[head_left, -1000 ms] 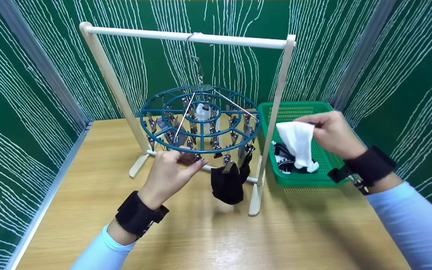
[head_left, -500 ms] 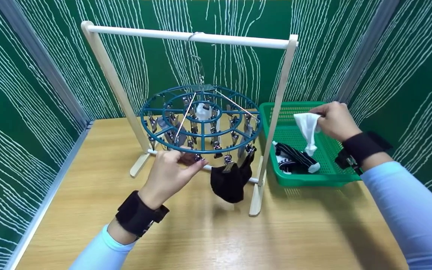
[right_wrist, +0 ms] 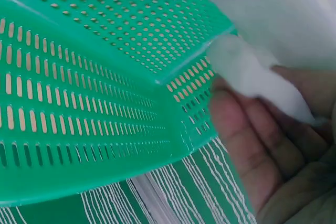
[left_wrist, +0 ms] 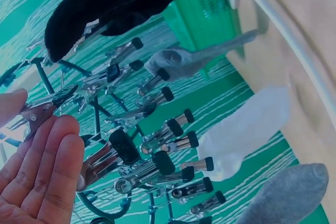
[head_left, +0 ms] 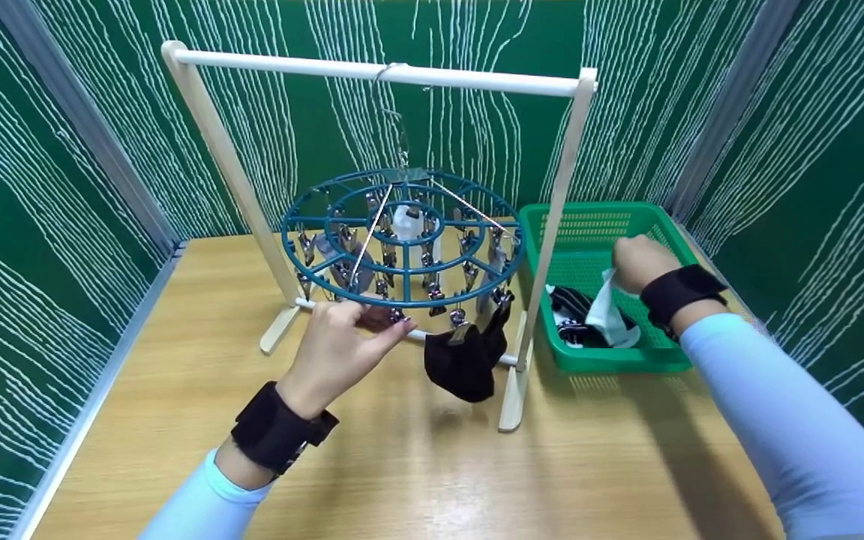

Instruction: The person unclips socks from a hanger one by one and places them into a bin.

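Observation:
My left hand (head_left: 338,352) is at the front rim of the round clip hanger (head_left: 405,304). It pinches a metal clip (left_wrist: 39,113) between thumb and fingers, seen close up in the left wrist view. A black sock (head_left: 460,367) hangs from clips just right of that hand. Over the green basket (head_left: 627,361), my right hand (head_left: 640,264) grips a white sock (head_left: 607,319), whose lower part hangs down over the dark striped socks (head_left: 571,304) inside. In the right wrist view, the white sock (right_wrist: 249,74) lies between thumb and fingers.
A wooden stand (head_left: 214,142) with a white top bar (head_left: 462,77) carries the hanger by a hook. Its right leg rises between hanger and basket. White and grey socks (left_wrist: 247,129) hang farther back among several clips. Green walls close in the table.
My right hand has first moved right with the white sock, then left and down over the basket. The left hand stays at its clip. The black sock has swung slightly.

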Demonstrator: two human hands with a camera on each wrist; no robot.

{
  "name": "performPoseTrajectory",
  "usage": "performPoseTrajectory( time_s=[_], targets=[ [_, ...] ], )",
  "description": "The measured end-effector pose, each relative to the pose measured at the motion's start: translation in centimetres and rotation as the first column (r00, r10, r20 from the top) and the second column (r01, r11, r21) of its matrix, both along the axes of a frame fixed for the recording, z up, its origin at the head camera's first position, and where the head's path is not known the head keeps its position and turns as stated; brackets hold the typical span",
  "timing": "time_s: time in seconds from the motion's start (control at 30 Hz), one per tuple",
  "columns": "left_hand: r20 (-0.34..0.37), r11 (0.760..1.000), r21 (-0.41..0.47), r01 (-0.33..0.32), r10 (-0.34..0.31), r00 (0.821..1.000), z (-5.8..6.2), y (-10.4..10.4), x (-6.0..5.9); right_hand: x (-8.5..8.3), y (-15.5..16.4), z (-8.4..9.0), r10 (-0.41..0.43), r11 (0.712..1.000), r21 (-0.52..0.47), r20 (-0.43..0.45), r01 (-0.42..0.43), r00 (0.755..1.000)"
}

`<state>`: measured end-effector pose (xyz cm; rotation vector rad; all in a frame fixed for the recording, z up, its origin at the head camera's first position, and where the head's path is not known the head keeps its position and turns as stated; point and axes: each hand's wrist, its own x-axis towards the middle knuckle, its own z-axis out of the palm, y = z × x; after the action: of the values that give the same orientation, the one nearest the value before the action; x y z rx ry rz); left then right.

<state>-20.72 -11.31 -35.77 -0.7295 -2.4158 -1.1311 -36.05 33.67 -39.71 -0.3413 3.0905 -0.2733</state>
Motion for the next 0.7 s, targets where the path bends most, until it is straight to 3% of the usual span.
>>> performPoseTrajectory(
  time_s=[0.2, 0.4, 0.7],
  targets=[
    [-0.005, 1.000, 0.001, 0.011, -0.011, 1.000, 0.0, 0.0, 0.0, -0.2, -1.4, -1.3, 0.056, 0.996, 0.064, 0.102, -0.063, 0.993],
    [0.018, 1.000, 0.003, 0.017, -0.017, 1.000, 0.1, 0.0, 0.1, -0.2, -2.5, -1.9, 0.141, 0.987, 0.043, 0.202, -0.153, 0.969],
    [0.018, 1.000, 0.000, 0.010, -0.010, 1.000, 0.1, 0.0, 0.1, -0.1, -3.5, -2.6, 0.156, 0.983, 0.022, 0.432, -0.184, 0.888]
  ],
)
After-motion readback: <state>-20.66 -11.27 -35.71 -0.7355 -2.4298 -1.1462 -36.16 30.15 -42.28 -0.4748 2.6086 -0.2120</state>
